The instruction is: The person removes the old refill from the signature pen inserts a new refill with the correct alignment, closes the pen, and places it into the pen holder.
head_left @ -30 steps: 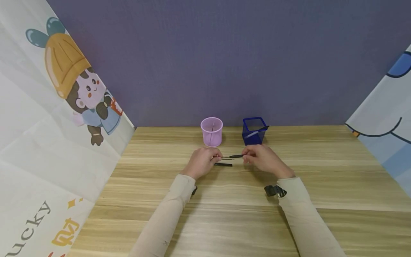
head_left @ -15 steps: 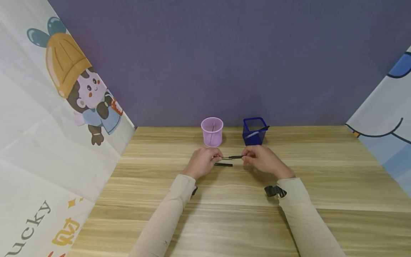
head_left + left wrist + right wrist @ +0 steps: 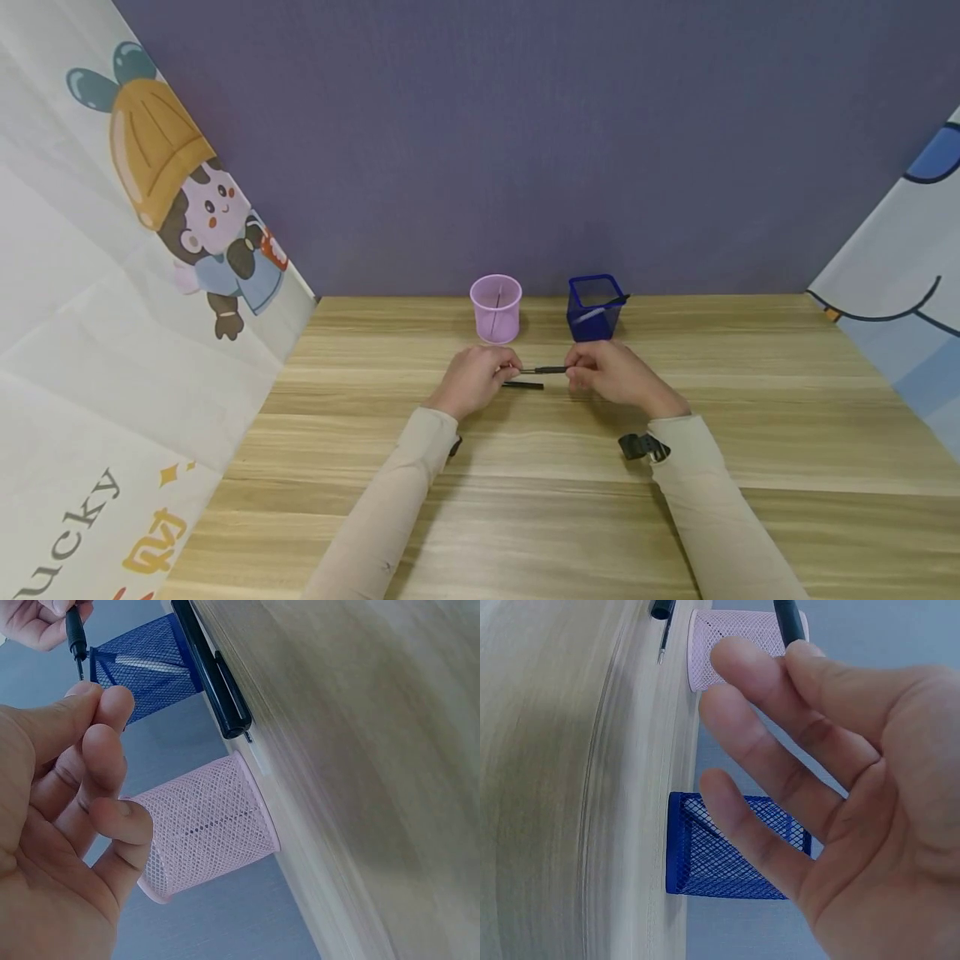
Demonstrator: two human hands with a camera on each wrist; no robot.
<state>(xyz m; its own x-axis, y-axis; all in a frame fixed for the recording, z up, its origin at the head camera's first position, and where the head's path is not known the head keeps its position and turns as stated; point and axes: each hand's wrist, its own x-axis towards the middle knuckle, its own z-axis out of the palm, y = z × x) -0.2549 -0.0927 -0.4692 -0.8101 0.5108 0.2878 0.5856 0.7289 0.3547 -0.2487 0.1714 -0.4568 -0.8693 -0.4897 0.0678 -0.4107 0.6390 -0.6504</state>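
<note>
Between thumb and index finger, my right hand [image 3: 617,377] pinches the end of a slim black pen part [image 3: 552,369]. A thin rod [image 3: 80,671] sticks out of that part to the left. My left hand [image 3: 472,379] pinches the rod's far end, its other fingers loosely curled in the left wrist view. Below the hands, a black pen piece with a clip [image 3: 214,679] lies on the table. A thin pen refill with a metal tip [image 3: 662,652] lies beside it in the right wrist view. The fingertips hide where the rod ends.
A pink mesh pen cup [image 3: 496,321] stands behind my left hand, with a dark line seen through its mesh. Right of it is a square blue mesh holder [image 3: 594,325] with a pen [image 3: 600,309] leaning in it. A dark partition [image 3: 555,150] rises behind the table.
Both hands keep their grips and sink very slightly with the pen part. The refill on the table now lines up with the rod in the head view. The cups stay put.
</note>
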